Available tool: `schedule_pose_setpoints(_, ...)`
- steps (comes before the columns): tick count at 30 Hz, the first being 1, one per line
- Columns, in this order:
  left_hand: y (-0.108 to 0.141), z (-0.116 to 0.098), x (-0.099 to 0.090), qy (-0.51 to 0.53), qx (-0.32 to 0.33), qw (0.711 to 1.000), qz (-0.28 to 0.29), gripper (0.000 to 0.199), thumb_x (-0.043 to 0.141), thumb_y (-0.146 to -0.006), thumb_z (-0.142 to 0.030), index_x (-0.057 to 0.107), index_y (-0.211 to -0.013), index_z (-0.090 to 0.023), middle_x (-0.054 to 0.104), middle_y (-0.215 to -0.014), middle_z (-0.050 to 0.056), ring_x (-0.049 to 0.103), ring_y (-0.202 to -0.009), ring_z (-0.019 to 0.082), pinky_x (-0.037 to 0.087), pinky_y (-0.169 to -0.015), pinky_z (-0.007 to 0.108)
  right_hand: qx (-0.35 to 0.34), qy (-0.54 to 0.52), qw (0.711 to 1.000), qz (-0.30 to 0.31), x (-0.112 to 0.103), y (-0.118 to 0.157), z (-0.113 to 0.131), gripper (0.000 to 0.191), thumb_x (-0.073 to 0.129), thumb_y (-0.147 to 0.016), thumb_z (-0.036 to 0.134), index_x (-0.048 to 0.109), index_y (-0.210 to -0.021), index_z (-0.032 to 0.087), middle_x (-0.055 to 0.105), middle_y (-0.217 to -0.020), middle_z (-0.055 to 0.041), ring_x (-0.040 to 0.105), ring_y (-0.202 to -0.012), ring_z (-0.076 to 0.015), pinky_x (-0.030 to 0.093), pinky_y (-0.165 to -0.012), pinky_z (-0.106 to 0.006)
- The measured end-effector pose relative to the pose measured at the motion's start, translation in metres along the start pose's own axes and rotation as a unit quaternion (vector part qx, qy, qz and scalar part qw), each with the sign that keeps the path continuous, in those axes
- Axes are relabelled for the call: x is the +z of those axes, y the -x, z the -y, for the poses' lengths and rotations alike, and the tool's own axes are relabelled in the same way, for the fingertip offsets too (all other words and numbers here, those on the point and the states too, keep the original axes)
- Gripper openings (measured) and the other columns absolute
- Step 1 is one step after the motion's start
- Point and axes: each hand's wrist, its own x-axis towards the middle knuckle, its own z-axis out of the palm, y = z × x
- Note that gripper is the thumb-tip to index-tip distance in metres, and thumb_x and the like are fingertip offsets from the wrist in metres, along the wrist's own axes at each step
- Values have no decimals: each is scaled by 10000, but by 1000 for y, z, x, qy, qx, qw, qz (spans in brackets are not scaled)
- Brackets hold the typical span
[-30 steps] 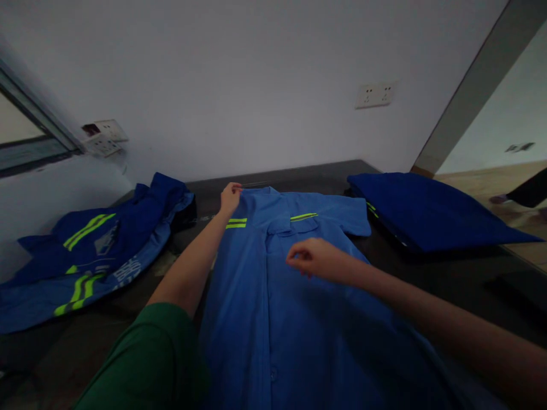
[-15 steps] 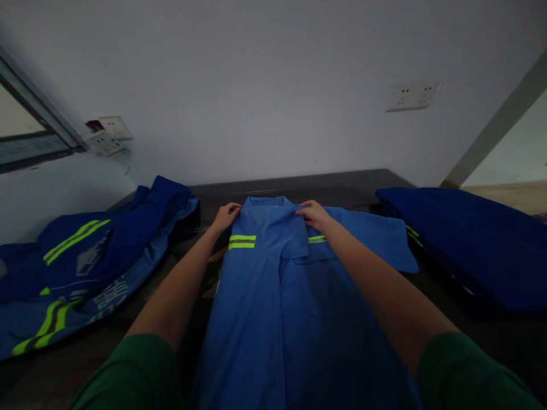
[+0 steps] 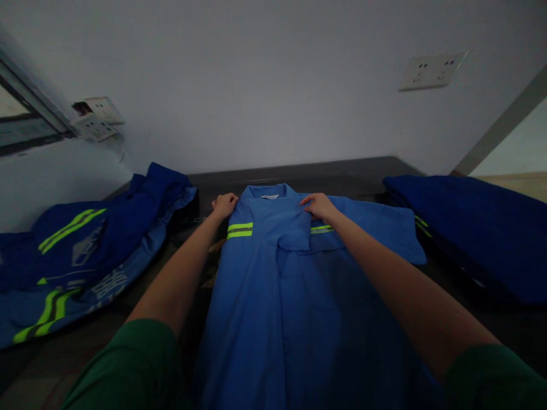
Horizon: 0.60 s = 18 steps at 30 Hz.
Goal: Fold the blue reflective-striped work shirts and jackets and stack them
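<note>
A light blue work jacket (image 3: pixel 256 296) with yellow-green reflective strips lies front up before me, its collar toward the wall. One sleeve stretches out to the right. At the left shoulder, beside the collar, my left hand (image 3: pixel 224 205) is closed with its fingers curled on the cloth edge. My right hand (image 3: pixel 318 206) pinches the cloth at the right of the collar, above the right reflective strip. Across the upper chest a flap of cloth lies folded over. A white label shows inside the collar.
Crumpled blue garments (image 3: pixel 128 228) with reflective strips lie on the left. A darker blue folded garment (image 3: pixel 470 233) lies on the right. Under everything is a dark table (image 3: pixel 342 171) against a pale wall. Wall sockets (image 3: pixel 432 70) sit above on both sides.
My right hand has shifted slightly right, drawing the cloth with it, and the collar has spread so its label shows. My left hand has curled more closely at the shoulder. The view has tilted slightly.
</note>
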Motion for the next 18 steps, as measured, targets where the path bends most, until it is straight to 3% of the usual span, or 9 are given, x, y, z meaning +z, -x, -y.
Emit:
schedule_pose_setpoints(6, 10, -8, 1, -64, 4, 998, -18, 239, 451, -915, -325, 632, -1026, -215, 635, -1167, 100, 514, -1145, 294, 412, -940, 468, 6, 35, 999, 22, -3, 13, -4, 187, 623, -758, -6, 694, -887, 109, 606, -537, 16, 582, -468, -101, 551, -540, -240)
schedule_pose_setpoints(13, 42, -47, -8, -62, 20, 990, -128, 333, 484, -864, -230, 559, -1189, -216, 523, -1282, 125, 444, -1224, 284, 375, -1014, 449, -45, 115, 992, 19, -4, 20, -3, 239, 641, -786, 52, 722, -1004, 107, 699, -725, -53, 656, -652, -140, 569, -688, -282)
schedule_pose_setpoints(15, 61, -63, -6, -73, 73, 989, -110, 335, 491, -862, -229, 574, -1186, -227, 528, -1286, 104, 440, -1234, 272, 344, -1050, 440, -70, 161, 984, -7, -3, 18, -6, 281, 644, -763, 38, 729, -1021, 111, 713, -830, -75, 672, -803, -181, 547, -813, -324)
schedule_pose_setpoints(18, 91, -81, 1, -98, 144, 984, -33, 361, 489, -895, -332, 569, -1239, -258, 496, -1364, 82, 402, -1293, 277, 289, -1098, 469, -104, 224, 968, -44, 0, 18, -11, 339, 582, -767, 0, 729, -1046, 126, 689, -1068, -106, 614, -1068, -226, 447, -997, -354)
